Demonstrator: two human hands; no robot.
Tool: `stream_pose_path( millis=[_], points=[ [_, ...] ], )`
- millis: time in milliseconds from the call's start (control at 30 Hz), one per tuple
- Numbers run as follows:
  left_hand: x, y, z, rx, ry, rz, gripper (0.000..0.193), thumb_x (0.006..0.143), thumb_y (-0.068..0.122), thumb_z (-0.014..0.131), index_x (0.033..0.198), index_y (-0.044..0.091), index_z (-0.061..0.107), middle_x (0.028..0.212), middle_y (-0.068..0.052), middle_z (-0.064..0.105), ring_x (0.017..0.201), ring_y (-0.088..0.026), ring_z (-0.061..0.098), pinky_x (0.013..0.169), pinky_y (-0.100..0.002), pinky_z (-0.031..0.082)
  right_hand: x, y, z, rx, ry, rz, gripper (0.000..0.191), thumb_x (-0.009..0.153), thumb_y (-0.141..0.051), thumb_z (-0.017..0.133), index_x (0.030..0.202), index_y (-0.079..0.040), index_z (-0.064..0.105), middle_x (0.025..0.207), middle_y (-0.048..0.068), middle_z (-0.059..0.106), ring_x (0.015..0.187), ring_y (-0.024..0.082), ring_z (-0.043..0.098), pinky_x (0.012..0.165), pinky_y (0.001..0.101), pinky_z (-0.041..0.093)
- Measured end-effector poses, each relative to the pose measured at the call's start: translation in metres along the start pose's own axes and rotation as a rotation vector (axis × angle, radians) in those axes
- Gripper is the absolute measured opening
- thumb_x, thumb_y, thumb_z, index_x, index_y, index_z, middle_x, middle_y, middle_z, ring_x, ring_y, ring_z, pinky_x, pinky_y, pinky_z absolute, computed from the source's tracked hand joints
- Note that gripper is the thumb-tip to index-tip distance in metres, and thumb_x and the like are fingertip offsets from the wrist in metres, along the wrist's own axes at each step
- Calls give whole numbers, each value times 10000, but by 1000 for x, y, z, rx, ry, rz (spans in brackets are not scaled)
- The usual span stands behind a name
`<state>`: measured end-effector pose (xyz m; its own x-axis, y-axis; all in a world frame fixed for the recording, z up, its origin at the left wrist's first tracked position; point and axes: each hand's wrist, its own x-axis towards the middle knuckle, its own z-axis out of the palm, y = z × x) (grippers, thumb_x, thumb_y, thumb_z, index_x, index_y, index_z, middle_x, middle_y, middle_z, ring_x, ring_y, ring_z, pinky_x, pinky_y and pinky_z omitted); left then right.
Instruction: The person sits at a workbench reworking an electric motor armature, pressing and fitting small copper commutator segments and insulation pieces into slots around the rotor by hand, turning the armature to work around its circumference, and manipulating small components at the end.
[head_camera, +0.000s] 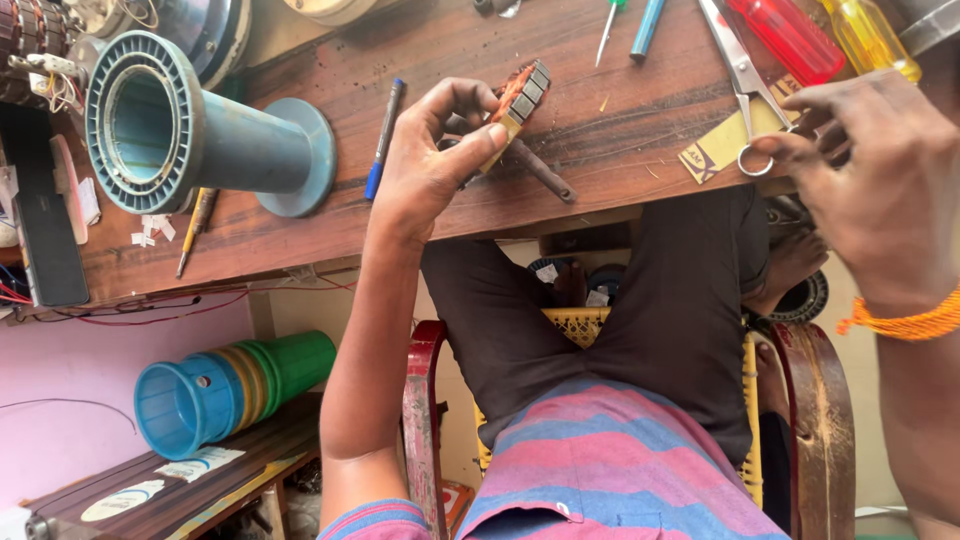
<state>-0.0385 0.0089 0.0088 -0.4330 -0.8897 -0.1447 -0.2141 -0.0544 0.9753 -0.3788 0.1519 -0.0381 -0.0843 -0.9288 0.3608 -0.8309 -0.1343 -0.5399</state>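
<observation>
The left hand (425, 160) is closed around a small flat block (520, 95), orange-brown with a row of grey segments, pinched between the thumb and the fingertips and held tilted just above the wooden table (300, 215). This block sits a little above the centre of the view, at about 12 o'clock. Under it, a dark metal tool (540, 172) lies on the table, pointing toward 4 o'clock. The right hand (880, 170), at 2 o'clock, grips the ring handle of a pair of scissors (745, 85); one finger touches the ring, and the blades point up toward 11 o'clock. A yellow card (715, 150) lies under the scissors. An orange band (910, 322) is around the right wrist. At 3 o'clock from the large blue plastic spool (190, 125), a blue pen (383, 140) rests on the table, just beside the left hand. A red-handled screwdriver (790, 38) and a yellow-handled one (868, 35) lie at the top edge, at 1 o'clock. Stacked plastic cups (235, 390) lie on a lower shelf at 8 o'clock.
</observation>
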Motion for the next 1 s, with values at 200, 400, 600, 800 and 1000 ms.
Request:
stream_pose_path(
  millis=[200, 400, 600, 800, 1000],
  points=[
    [-1, 0, 3, -21, 8, -10, 235, 907, 135, 774, 1110, 85, 667, 960, 43, 597, 865, -45, 558, 752, -193, 479, -6, 0, 23, -298, 152, -56, 327, 941, -221, 872, 1164, -55, 699, 1006, 74, 630, 917, 269, 674, 800, 373, 518],
    [3, -4, -3, -25, -8, -5, 242, 878, 118, 794, 1090, 87, 682, 961, 55, 587, 862, -34, 558, 736, -181, 459, -12, -11, 14, -199, 79, 52, 250, 1066, -118, 802, 1255, -77, 643, 1065, 75, 634, 969, 249, 693, 840, 368, 523],
    [6, -11, -8, -83, -22, 8, 263, 865, 149, 822, 1082, 84, 690, 943, 66, 563, 843, -25, 539, 734, -179, 453, -4, -57, -6, -268, -41, 117, 292, 948, -89, 805, 1205, -42, 674, 988, 158, 694, 767, 334, 693, 651, 413, 535],
    [8, -14, -10, -82, -29, 7, 286, 853, 177, 835, 1087, 81, 699, 924, 69, 538, 826, -27, 536, 727, -191, 455, 0, -64, -12, -106, -148, 256, 371, 966, -60, 751, 1312, 1, 630, 926, 203, 706, 752, 337, 705, 630, 403, 535],
    [7, -12, -11, -13, -11, 21, 295, 853, 202, 820, 1098, 80, 709, 920, 63, 568, 835, -32, 558, 742, -187, 468, -7, -21, 13, -30, -15, 316, 267, 1080, -72, 685, 1332, -8, 627, 970, 162, 698, 811, 230, 693, 703, 339, 537]
  ],
)
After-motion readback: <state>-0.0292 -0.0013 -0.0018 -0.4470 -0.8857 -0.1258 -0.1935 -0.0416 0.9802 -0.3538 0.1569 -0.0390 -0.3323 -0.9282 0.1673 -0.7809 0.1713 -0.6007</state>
